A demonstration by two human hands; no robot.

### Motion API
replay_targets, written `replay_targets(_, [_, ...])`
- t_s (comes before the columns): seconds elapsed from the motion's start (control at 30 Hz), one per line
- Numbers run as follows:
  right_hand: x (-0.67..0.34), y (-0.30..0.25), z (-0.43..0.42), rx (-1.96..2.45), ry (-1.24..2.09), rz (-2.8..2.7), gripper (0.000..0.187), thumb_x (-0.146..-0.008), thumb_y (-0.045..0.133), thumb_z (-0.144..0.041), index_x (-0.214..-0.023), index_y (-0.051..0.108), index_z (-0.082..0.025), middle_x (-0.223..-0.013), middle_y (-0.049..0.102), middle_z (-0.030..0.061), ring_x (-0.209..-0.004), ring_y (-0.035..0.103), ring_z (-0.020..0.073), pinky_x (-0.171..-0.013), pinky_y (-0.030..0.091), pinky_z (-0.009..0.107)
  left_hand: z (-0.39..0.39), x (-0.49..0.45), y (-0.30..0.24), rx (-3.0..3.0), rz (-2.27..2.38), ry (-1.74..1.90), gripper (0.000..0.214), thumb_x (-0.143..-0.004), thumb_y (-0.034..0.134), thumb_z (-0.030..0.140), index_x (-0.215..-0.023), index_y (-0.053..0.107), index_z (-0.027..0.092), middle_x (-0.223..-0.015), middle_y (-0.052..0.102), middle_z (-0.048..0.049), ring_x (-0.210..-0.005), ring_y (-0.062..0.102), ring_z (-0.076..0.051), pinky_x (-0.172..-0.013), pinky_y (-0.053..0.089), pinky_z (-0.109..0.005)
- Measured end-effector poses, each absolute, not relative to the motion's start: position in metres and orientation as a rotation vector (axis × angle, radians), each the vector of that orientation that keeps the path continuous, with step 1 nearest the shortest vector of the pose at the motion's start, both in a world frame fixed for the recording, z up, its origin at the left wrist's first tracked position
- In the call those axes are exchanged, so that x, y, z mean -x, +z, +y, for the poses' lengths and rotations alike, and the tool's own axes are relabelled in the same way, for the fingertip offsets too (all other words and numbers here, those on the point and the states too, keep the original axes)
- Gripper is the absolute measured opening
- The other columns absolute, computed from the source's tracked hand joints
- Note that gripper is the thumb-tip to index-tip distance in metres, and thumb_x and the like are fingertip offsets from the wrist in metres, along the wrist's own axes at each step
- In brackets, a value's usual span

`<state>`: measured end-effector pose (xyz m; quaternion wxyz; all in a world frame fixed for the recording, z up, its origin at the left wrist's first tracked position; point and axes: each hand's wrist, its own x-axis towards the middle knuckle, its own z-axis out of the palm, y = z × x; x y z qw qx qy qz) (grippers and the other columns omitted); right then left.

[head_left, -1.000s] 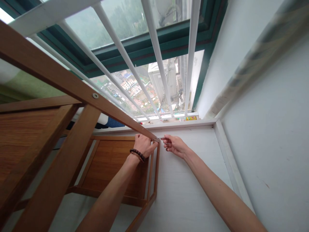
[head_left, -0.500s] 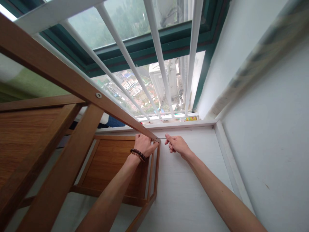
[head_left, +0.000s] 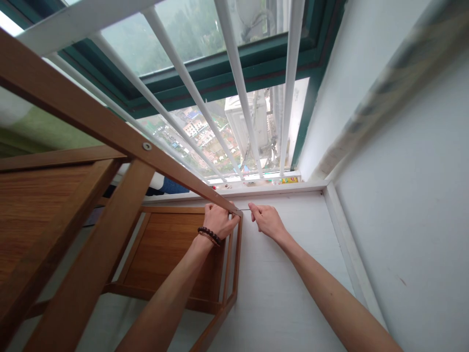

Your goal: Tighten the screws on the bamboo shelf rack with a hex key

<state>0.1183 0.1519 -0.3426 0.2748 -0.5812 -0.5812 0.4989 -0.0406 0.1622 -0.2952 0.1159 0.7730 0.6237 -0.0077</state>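
Near the low end of a long wooden post point(head_left: 172, 168), my left hand point(head_left: 219, 220) is closed around the wood, with a beaded bracelet on its wrist. My right hand point(head_left: 266, 219) is just to the right, fingers curled in a pinch. From its fingertips a thin dark rod, like a hex key point(head_left: 244, 209), reaches across to the post's end; its grip end is hidden in the fist. The post belongs to a wooden rack with slatted shelves, one a lower shelf panel point(head_left: 172, 252) under my left forearm. A round bolt point(head_left: 147, 146) sits in the post higher up.
White railing bars point(head_left: 234, 63) stand before a green-framed window point(head_left: 220, 80). A white wall point(head_left: 410, 205) rises on the right, with a baseboard point(head_left: 351, 249) along the pale floor point(head_left: 286, 293). A larger wooden panel point(head_left: 40, 205) fills the left, near a green curtain point(head_left: 44, 124).
My right hand has turned a little at the wrist and its fingers have curled in more, beside the post's end. My left hand stays on the post. The view has shifted slightly.
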Motion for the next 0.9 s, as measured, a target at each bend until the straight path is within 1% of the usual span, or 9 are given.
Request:
replay_targets(0.1, [-0.1193,-0.3429,0.1481,1.534,1.337,-1.599,0.053,-0.087,0.026,-0.054,-0.055,0.053,-0.02,-0.039,0.047,-0.0037,-0.042,0.051,0.0115,-0.054,0.037,0.022,0.1619,0.041,-0.2957,-2.264,1.825,-0.03,0.015,-0.073,0.043,0.032,-0.074,0.054,0.021,-0.07,0.061,-0.0004,-0.081,0.054,-0.023,-0.08,0.025,-0.038])
replay_targets(0.17, [-0.1194,-0.3443,0.1453,1.52,1.318,-1.619,0.051,-0.087,0.028,-0.053,-0.059,0.055,-0.02,-0.045,0.051,-0.003,-0.047,0.053,0.0117,-0.055,0.037,0.021,0.1618,0.0412,-0.2958,-2.272,1.824,-0.04,0.016,-0.074,0.042,0.033,-0.074,0.053,0.021,-0.07,0.061,-0.0003,-0.081,0.054,-0.023,-0.079,0.025,-0.038])
replay_targets(0.23, [-0.119,-0.3462,0.1446,1.53,1.304,-1.622,0.051,-0.087,0.028,-0.053,-0.058,0.055,-0.02,-0.048,0.053,-0.002,-0.051,0.054,0.0125,-0.056,0.036,0.021,0.1618,0.0413,-0.296,-2.281,1.825,-0.046,0.016,-0.074,0.042,0.033,-0.074,0.053,0.021,-0.072,0.061,-0.0001,-0.082,0.053,-0.022,-0.079,0.025,-0.039])
replay_targets(0.33, [-0.1183,-0.3483,0.1482,1.56,1.352,-1.611,0.055,-0.087,0.024,-0.054,-0.054,0.052,-0.019,-0.041,0.049,-0.0018,-0.046,0.053,0.0124,-0.053,0.037,0.021,0.1618,0.0411,-0.2962,-2.292,1.827,-0.044,0.017,-0.075,0.04,0.034,-0.074,0.052,0.021,-0.075,0.061,-0.0001,-0.084,0.053,-0.022,-0.08,0.025,-0.039])
replay_targets(0.47, [-0.1189,-0.3455,0.1524,1.553,1.438,-1.618,0.056,-0.087,0.025,-0.055,-0.051,0.051,-0.019,-0.035,0.045,-0.0035,-0.037,0.05,0.0108,-0.048,0.037,0.021,0.1612,0.0409,-0.2959,-2.288,1.829,-0.058,0.017,-0.075,0.041,0.033,-0.074,0.052,0.021,-0.074,0.061,-0.0003,-0.083,0.053,-0.022,-0.08,0.026,-0.039])
replay_targets(0.63, [-0.1187,-0.3406,0.1512,1.556,1.377,-1.625,0.053,-0.087,0.028,-0.052,-0.051,0.05,-0.019,-0.041,0.046,-0.003,-0.042,0.05,0.0111,-0.054,0.037,0.022,0.1612,0.0413,-0.2966,-2.291,1.836,-0.045,0.014,-0.074,0.042,0.032,-0.073,0.052,0.021,-0.071,0.061,0.0003,-0.083,0.053,-0.022,-0.081,0.026,-0.04])
replay_targets(0.77, [-0.118,-0.3417,0.1526,1.587,1.402,-1.602,0.053,-0.085,0.029,-0.054,-0.048,0.048,-0.02,-0.039,0.043,-0.0024,-0.043,0.048,0.0127,-0.05,0.034,0.023,0.162,0.0415,-0.2974,-2.298,1.835,-0.046,0.017,-0.075,0.041,0.033,-0.073,0.052,0.021,-0.072,0.061,-0.0003,-0.082,0.053,-0.022,-0.08,0.027,-0.04])
replay_targets(0.9, [-0.1176,-0.3415,0.1511,1.572,1.435,-1.587,0.053,-0.085,0.029,-0.054,-0.05,0.049,-0.02,-0.037,0.042,-0.0034,-0.04,0.049,0.0118,-0.051,0.036,0.022,0.1615,0.0416,-0.2978,-2.274,1.845,-0.019,0.014,-0.073,0.043,0.032,-0.072,0.053,0.021,-0.071,0.061,0.0001,-0.083,0.053,-0.021,-0.08,0.027,-0.039])
